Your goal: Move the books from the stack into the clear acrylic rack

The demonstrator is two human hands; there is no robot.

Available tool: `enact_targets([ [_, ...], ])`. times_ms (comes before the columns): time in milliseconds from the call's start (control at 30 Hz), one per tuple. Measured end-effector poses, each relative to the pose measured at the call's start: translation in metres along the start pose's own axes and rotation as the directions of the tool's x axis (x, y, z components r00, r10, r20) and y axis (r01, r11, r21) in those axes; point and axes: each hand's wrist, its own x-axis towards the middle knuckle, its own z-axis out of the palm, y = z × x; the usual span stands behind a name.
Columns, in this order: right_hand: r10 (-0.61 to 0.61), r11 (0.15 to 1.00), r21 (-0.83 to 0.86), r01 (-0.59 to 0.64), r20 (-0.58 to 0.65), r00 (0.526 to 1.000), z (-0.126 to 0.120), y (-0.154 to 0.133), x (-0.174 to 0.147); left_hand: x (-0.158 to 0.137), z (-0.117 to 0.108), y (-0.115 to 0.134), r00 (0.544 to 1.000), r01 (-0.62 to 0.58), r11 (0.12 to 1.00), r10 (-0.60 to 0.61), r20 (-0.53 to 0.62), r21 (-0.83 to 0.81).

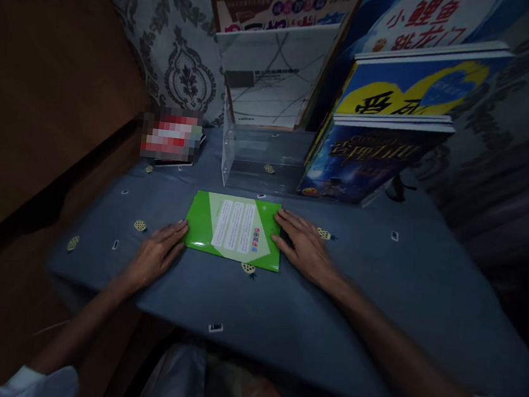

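A thin green book (236,230) with pale panels of small print lies flat on the cloth-covered table in front of me. My left hand (156,253) rests at its left edge, fingers stretched out and close together, the tips touching the cover's side. On the opposite side, my right hand (304,244) lies with fingers extended, their tips at the book's upper right edge and the thumb lower down beside it. Neither hand is wrapped round the book.
Behind the book stands a clear plastic rack (266,160) with upright books, including a white one (273,75). Dark blue books (368,162) fill its right side. A blurred-out red and white item (170,140) lies at the back left. A brown wooden panel (46,103) borders the left.
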Motion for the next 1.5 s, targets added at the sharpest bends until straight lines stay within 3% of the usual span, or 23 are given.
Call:
enact_targets([
  [300, -0.043, 0.999, -0.011, 0.042, -0.041, 0.998, 0.002, 0.000, 0.000, -0.023, -0.005, 0.019, 1.000, -0.002, 0.998, 0.003, -0.030, 0.058],
  [467, -0.086, 0.995, -0.044, 0.084, -0.041, 0.995, -0.003, -0.018, -0.002, -0.021, -0.003, 0.020, 0.998, -0.008, 0.998, 0.012, -0.060, 0.061],
  [667, -0.264, 0.963, 0.085, 0.255, 0.122, 0.957, 0.006, -0.076, 0.015, -0.021, -0.001, 0.019, 0.996, -0.019, 0.999, 0.023, -0.086, 0.045],
  [800, -0.407, 0.907, 0.209, 0.364, 0.227, 0.885, 0.026, -0.129, 0.048, -0.022, 0.002, 0.018, 0.997, -0.010, 0.999, 0.013, -0.082, 0.042],
  [933, -0.389, 0.916, 0.206, 0.344, 0.243, 0.889, 0.045, -0.160, 0.082, -0.023, 0.003, 0.017, 0.995, 0.004, 0.999, 0.000, -0.095, 0.047],
  [1133, -0.276, 0.960, 0.118, 0.256, 0.212, 0.938, 0.052, -0.136, 0.101, -0.022, 0.001, 0.020, 0.997, 0.014, 1.000, -0.011, -0.081, 0.025],
  [1500, -0.103, 0.994, -0.028, 0.108, 0.142, 0.984, 0.031, -0.059, 0.062, -0.022, 0.002, 0.022, 0.996, 0.034, 0.999, -0.031, -0.084, 0.034],
])
